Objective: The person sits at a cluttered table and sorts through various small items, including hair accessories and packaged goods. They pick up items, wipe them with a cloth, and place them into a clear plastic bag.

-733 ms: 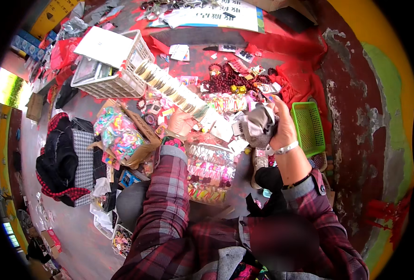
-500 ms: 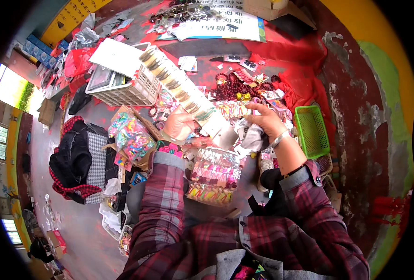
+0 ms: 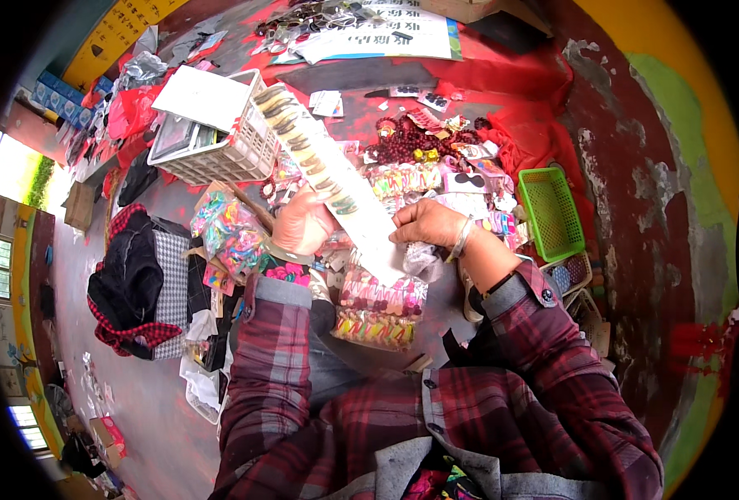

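A long white card strip slants across in front of me, with a row of dark, curved, shiny pieces along its upper length; their kind I cannot make out. My left hand is closed on its left edge. The fingertips of my right hand pinch the right edge, near the bare lower end. Crumpled grey cloth hangs under my right palm, apparently held by the hidden fingers. Below the strip is a clear pack of pink and yellow hair accessories, partly covered by the card's end.
Dark red beads and small carded packs lie beyond my hands. A green basket stands right, and a white crate with flat items far left. Bags of colourful pieces sit beside my left wrist. A checked box holds dark clothing.
My right hand has moved left and closed on the strip's edge, bringing the grey cloth along. The left hand and strip have shifted slightly left, and the strip's lower end now reaches further down.
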Tool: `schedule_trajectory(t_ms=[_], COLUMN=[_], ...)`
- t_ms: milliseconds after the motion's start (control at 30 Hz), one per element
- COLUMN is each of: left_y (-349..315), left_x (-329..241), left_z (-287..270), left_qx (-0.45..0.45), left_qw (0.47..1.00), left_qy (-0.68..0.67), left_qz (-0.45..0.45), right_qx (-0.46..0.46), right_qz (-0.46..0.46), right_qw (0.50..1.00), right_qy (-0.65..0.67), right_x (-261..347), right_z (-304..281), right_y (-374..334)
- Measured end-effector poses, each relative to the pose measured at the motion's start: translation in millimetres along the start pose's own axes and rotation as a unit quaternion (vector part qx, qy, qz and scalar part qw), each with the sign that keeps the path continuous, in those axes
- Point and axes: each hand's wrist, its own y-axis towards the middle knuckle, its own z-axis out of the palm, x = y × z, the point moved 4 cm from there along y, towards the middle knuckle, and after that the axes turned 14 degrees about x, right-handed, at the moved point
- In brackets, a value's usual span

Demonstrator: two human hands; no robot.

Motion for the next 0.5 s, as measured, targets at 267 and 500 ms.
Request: schedule_trajectory(t_ms=[267,500], left_y=[4.8,12.9], left_x=[13.6,44.8], left_z=[-15.2,-21.7], left_qx=[-0.057,-0.038], left_qw=[0.989,0.986], left_qy=[0.127,0.106], left_qz=[-0.045,-0.122], right_qx=[-0.007,-0.046], right_qz=[0.034,-0.020], right_qw=[0.997,0.999], right_qy=[-0.070,-0.016], right_x=[-3.0,-14.5], right_z=[-7.7,-12.9], right_y=[1.3,2.9])
